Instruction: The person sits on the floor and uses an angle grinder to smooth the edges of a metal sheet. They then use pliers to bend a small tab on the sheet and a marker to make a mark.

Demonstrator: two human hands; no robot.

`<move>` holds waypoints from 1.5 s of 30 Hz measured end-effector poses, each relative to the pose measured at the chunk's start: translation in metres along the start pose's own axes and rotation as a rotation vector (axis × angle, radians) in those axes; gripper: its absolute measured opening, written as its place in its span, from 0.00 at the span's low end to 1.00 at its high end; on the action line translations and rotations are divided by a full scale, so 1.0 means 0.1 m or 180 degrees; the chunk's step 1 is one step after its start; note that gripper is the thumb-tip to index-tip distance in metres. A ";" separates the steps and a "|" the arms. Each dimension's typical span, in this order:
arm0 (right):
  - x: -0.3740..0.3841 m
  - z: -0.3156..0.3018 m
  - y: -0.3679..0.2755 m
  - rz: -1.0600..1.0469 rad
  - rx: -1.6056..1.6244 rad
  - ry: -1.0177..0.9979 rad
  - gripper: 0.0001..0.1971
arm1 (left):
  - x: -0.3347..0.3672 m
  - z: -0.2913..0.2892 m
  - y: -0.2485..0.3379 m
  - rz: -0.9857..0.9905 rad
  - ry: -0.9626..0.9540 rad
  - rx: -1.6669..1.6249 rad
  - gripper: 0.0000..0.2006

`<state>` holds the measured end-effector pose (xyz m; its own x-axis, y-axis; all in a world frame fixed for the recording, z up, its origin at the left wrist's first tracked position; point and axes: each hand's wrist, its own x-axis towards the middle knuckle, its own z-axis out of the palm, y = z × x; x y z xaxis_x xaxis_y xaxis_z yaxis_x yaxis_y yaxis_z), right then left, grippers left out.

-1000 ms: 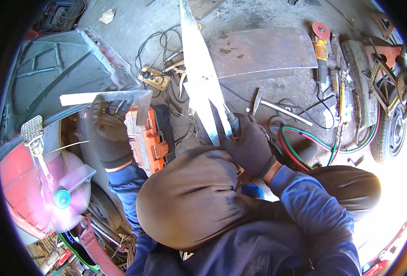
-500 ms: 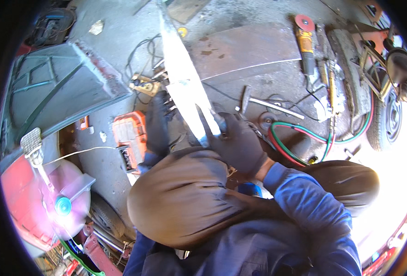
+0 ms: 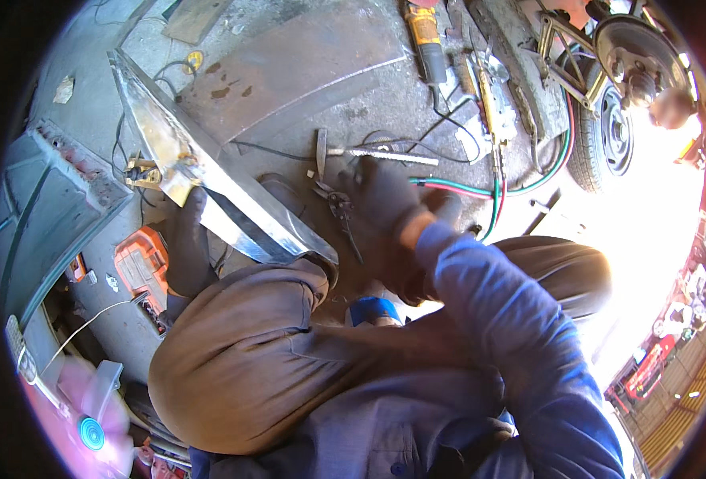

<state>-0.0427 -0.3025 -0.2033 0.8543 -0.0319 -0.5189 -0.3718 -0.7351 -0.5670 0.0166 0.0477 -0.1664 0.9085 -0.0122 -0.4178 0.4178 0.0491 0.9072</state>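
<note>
A long, tapering piece of bent sheet metal [image 3: 233, 188] slants in front of my knee, its lower end split by a dark gap and close to the knee. My gloved left hand [image 3: 189, 251] grips its left edge, fingers against the metal. My gloved right hand [image 3: 385, 199] is away from the piece, low over the floor. Beside it lie metal snips [image 3: 341, 209] and a hammer [image 3: 322, 152] with a pale handle. Motion blurs the right fingers, so I cannot tell whether they hold anything.
Beyond the piece lies a flat metal sheet [image 3: 289, 68]. A yellow angle grinder [image 3: 427, 44], red and green hoses [image 3: 520, 190] and a wheel [image 3: 608, 132] are on the right. An orange case [image 3: 141, 259] and a pink-bladed fan [image 3: 89, 407] are on the left.
My right hand has left the lower end of the metal piece and moved beside the hammer and snips. The piece now leans further left, in my left hand. The view has turned right.
</note>
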 end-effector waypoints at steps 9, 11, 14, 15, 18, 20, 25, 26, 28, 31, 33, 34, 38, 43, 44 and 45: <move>0.34 -2.01 1.09 -0.0506 -0.1030 0.0393 0.34 | 0.28 -0.60 0.16 0.1801 -0.0317 0.2242 0.20; -0.01 -2.68 1.22 -0.0501 -0.1159 0.0093 0.30 | 0.39 -0.66 0.44 0.2309 -0.0462 0.2744 0.21; -0.77 -3.33 1.47 -0.0037 -0.1106 0.0725 0.28 | 0.52 -0.75 0.92 0.1078 -0.0261 0.1196 0.22; -1.04 -3.36 1.60 -0.0156 -0.1297 0.1143 0.27 | 0.55 -0.80 1.11 0.0962 -0.0448 0.0844 0.22; -1.75 -3.18 1.96 0.0653 -0.0229 0.1082 0.23 | 0.59 -0.84 1.61 0.2231 -0.0547 0.2852 0.22; -2.20 -2.95 2.00 0.0896 0.0420 0.1242 0.22 | 0.48 -0.76 1.91 0.2602 -0.0619 0.3380 0.21; -2.74 -2.99 1.14 0.0455 0.0618 0.2035 0.19 | 0.16 -0.07 2.33 0.1902 -0.0366 0.1777 0.24; -2.81 -3.03 0.88 0.0152 0.0731 0.1903 0.17 | 0.10 0.10 2.42 0.1330 -0.0466 0.1112 0.23; -2.82 -3.02 0.35 -0.0534 0.0860 0.1564 0.16 | -0.09 0.38 2.49 0.1399 -0.0993 0.0537 0.22; -2.33 -2.44 -0.23 -0.1457 0.0831 0.0554 0.19 | -0.26 0.80 2.56 0.1458 -0.0272 0.0578 0.18; -1.73 -1.90 -0.34 -0.1521 0.0984 -0.0949 0.15 | -0.31 1.04 2.63 0.2120 0.0009 0.0624 0.16; -1.45 -1.46 -0.40 -0.1613 -0.0170 -0.0919 0.17 | -0.30 1.15 2.63 0.2275 -0.0070 0.0169 0.16; -0.69 -0.03 -0.24 -0.2944 -0.2253 -0.2239 0.23 | -0.21 1.23 2.46 0.2067 -0.0071 -0.0342 0.21; -0.25 0.78 0.08 -0.1348 -0.1722 -0.2190 0.23 | 0.04 1.00 2.25 0.2970 -0.0197 0.0298 0.24; -0.21 0.86 0.13 -0.1255 -0.1691 -0.2220 0.23 | 0.06 0.97 2.24 0.2907 -0.0163 0.0397 0.23; -0.18 0.92 0.16 -0.1109 -0.1649 -0.2230 0.23 | 0.08 0.95 2.25 0.2540 -0.0211 0.0245 0.23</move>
<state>-0.0974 -0.2514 -0.2617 0.4109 0.5379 -0.7361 0.2158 -0.8418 -0.4948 0.1187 -0.0367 0.0387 0.9310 -0.0620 0.3597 -0.3605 -0.0010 0.9328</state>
